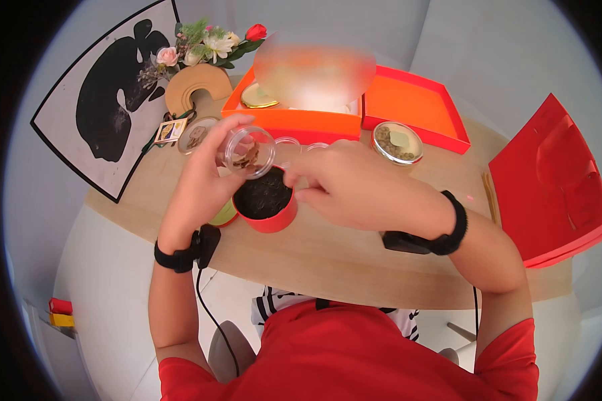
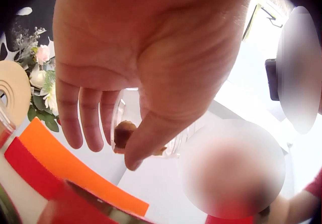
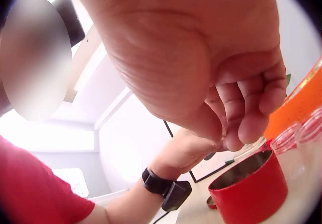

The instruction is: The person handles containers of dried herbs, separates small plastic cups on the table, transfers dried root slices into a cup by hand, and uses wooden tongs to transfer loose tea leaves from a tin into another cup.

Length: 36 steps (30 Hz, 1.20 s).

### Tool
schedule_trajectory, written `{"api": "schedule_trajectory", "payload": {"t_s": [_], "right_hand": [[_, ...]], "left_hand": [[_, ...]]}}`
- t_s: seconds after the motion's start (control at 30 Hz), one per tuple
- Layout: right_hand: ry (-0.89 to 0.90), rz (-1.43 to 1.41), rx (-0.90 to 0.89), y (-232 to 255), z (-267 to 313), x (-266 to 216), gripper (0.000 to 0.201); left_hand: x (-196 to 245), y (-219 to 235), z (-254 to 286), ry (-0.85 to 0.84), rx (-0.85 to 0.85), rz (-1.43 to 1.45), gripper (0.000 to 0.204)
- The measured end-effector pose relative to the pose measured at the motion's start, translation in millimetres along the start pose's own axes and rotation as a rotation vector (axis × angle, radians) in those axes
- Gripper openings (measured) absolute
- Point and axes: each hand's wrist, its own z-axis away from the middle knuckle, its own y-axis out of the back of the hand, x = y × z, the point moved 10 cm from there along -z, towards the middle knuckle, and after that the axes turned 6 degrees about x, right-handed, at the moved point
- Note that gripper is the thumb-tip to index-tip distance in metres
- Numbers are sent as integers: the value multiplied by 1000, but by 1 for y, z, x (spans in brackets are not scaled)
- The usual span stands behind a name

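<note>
A clear round jar (image 1: 250, 151) with brown dried pieces inside is tilted above a red tin (image 1: 267, 221). My left hand (image 1: 202, 180) grips that jar between thumb and fingers. In the left wrist view, the brown pieces (image 2: 124, 133) show between the thumb and fingers of the left hand (image 2: 146, 58). Dark material (image 1: 264, 192) lies in the red tin. Beside the tin's right rim is my right hand (image 1: 368, 187), fingers bent. The right wrist view has the right hand (image 3: 191, 58) with curled fingers above the tin (image 3: 251, 194); nothing is visible in them.
Behind the tin stand an open orange-red box (image 1: 301, 124) and small clear jars (image 1: 287, 142). A round clear-lidded container (image 1: 397, 143) sits right of them. Flowers (image 1: 217, 45), a tan arch (image 1: 197, 87) and a card (image 1: 170, 131) are at left, a red folder (image 1: 548, 187) at right.
</note>
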Motion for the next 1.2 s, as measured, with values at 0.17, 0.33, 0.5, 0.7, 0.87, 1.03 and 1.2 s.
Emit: {"api": "schedule_trajectory", "payload": {"t_s": [0.17,0.33,0.5,0.7,0.87,1.03,1.2], "right_hand": [[-113,110,34,65,35,-16,8],[-332,-74,220,116,76,0,16],[186,51,363,134,102,-45,13],[81,458,140,100,113,-14,33],[-13,550,34,81,106,18,33],[42,467,130,74,100,27,28],[-105,470,-10,60,95,61,42]], "left_hand": [[37,-26,7,-3,-36,39,76],[71,-75,9,-52,-116,261,76],[91,-134,4,-89,-224,372,77],[94,-179,-13,-158,-258,293,77],[81,-188,-23,-53,-277,292,76],[70,-193,-27,-72,-299,233,72],[69,-197,-30,-43,-338,180,69]]}}
